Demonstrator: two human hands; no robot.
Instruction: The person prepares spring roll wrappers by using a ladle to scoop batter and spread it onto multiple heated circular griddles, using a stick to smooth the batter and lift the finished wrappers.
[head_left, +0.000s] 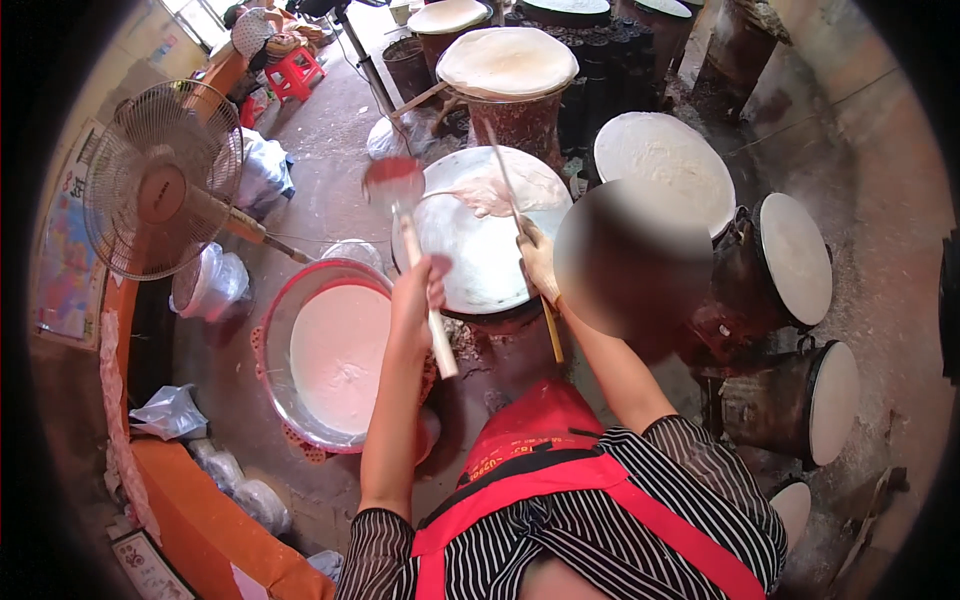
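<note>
My left hand (418, 300) grips the wooden handle of a ladle (409, 240). Its reddish bowl is motion-blurred and hangs over the left edge of a round griddle (480, 274). Pale batter (499, 191) lies in an uneven patch on the griddle's far half; the near half shows bare, shiny metal. In my right hand (536, 255) is a long, thin spreader (504, 169), slanting across the griddle with its far end over the batter. Left of the griddle stands a large basin (281, 401) of pale liquid batter (337, 352), below the ladle.
More stoves carry round pale flatbreads: one behind (510, 61), another at right (667, 169), and several others around. A standing fan (161, 191) is at left. Plastic-wrapped bundles (217, 281) lie near the wall. A red stool (294, 73) stands farther back. A blurred patch hides part of the right side.
</note>
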